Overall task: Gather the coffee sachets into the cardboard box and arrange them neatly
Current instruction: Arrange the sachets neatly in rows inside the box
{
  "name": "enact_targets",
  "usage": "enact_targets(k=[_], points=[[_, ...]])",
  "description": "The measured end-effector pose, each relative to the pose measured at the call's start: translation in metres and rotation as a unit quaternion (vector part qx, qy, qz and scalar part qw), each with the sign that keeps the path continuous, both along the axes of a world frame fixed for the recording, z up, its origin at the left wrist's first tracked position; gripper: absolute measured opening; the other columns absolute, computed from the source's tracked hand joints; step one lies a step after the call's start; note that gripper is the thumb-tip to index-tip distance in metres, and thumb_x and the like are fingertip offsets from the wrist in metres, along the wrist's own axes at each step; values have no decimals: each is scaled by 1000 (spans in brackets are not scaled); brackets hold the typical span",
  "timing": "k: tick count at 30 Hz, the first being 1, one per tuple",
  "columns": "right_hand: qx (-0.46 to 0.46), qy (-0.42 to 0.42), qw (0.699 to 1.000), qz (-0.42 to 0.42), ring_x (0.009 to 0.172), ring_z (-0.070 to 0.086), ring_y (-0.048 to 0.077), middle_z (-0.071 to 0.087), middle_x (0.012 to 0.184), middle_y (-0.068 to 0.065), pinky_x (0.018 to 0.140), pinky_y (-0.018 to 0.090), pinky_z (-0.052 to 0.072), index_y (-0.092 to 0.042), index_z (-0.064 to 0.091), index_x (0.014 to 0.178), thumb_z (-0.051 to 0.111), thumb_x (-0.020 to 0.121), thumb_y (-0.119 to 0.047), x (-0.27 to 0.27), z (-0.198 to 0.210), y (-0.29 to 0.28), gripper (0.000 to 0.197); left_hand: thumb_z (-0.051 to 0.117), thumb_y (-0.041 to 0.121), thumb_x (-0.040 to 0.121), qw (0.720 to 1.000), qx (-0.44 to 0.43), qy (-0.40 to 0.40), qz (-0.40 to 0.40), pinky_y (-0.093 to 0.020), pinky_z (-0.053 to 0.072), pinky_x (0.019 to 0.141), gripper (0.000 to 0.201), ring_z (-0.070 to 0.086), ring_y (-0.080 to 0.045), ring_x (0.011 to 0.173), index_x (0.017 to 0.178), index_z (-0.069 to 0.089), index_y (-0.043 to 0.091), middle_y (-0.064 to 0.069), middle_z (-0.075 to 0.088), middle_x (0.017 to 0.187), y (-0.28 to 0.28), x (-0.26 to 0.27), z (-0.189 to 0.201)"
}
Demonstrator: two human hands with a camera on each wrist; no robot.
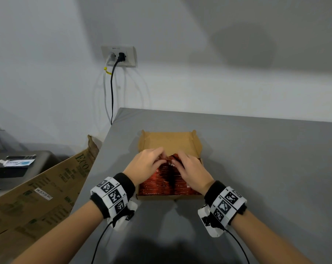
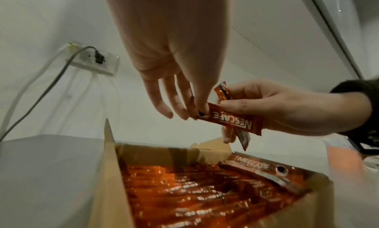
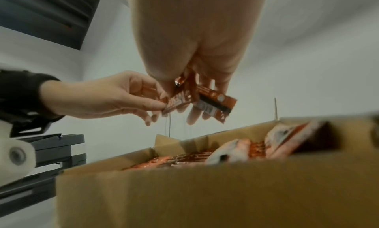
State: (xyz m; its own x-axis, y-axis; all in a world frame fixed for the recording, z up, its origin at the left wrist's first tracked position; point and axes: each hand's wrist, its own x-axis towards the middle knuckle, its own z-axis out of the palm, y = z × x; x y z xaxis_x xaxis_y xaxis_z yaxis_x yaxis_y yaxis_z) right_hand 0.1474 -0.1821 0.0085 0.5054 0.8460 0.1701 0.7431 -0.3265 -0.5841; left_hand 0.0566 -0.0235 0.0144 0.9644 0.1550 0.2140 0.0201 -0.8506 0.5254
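Note:
An open cardboard box (image 1: pixel 196 144) sits on the grey table (image 1: pixel 266 168), its near half filled with rows of red coffee sachets (image 1: pixel 157 184). Both hands hover together over the box. My left hand (image 2: pixel 194 113) pinches one end of a red Nescafe sachet (image 2: pixel 235 122) between thumb and fingers. My right hand (image 3: pixel 184 101) grips the other end of it, together with a second sachet (image 3: pixel 217 105) that sticks out crosswise. In the head view the left hand (image 1: pixel 161 157) and the right hand (image 1: pixel 177 161) nearly touch, hiding most of the held sachets.
The box's far half shows bare cardboard. A large printed carton (image 1: pixel 47 189) leans against the table's left edge. A black printer (image 1: pixel 18 168) stands further left. A wall socket (image 1: pixel 119 56) with two cables hangs behind the table corner.

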Motion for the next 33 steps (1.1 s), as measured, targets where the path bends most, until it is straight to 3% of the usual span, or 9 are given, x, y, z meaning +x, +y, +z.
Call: enact_targets(k=[3,7,10,14,19,24,28,30,33], points=[[52,45,997,-46,62,47,6,50,76,-7,55,18,38,-17,40,89,35,100,-22,10,0,0,13,55,18,92,998,-56,1,36,-27,51,75,9,59,-12,82,95,57,10,5,60,91,10,-4,3],[11,11,998,-63,80,59,15,60,93,-1,72,36,51,-16,43,101,34,98,-38,22,-5,-3,23,54,15,92,992,-90,-20,84,-23,50,75,11,60,-11,82,99,60,8,1,62,91,20,-11,3],[-1,39,998,-44,93,60,11,62,106,-3,82,33,51,-19,46,116,39,95,-45,19,-6,-2,34,53,11,92,987,-129,-13,92,-20,52,69,10,61,-8,72,100,59,9,-1,61,82,19,-14,5],[48,76,995,-46,84,62,7,65,93,-5,77,31,54,-17,53,107,53,92,-35,14,-4,5,23,56,8,90,978,-183,-10,98,-13,51,64,7,61,-1,59,96,58,12,-2,62,71,15,-16,4],[94,54,994,-26,74,59,10,64,83,-1,68,23,46,-13,58,101,60,90,-25,6,4,14,16,66,15,85,991,-109,71,42,-20,51,79,3,64,-5,72,84,63,17,6,67,70,10,-17,-4],[140,126,982,-6,88,61,0,65,99,-9,82,12,47,-25,45,128,67,84,-29,-6,11,21,49,68,17,83,988,-139,6,72,-12,40,58,17,56,-7,55,70,59,11,2,61,57,1,-14,-3],[100,63,993,5,82,57,8,63,91,-6,75,24,45,-13,58,104,57,91,-31,-11,-6,20,22,72,5,77,972,-216,-30,92,-9,45,62,24,62,-7,59,75,51,15,-1,67,62,0,-12,2],[100,40,994,11,78,53,9,58,85,-6,71,22,40,-9,61,94,60,90,-26,-13,-10,20,18,74,4,75,975,-212,5,65,-12,48,63,29,63,-7,61,76,49,18,3,66,64,2,-14,1],[57,30,998,26,80,54,10,61,87,-3,71,23,40,-7,66,96,62,88,-23,-11,-7,18,18,72,5,76,982,-154,109,15,-18,53,68,29,64,-7,68,97,54,13,4,66,80,13,-19,-2]])
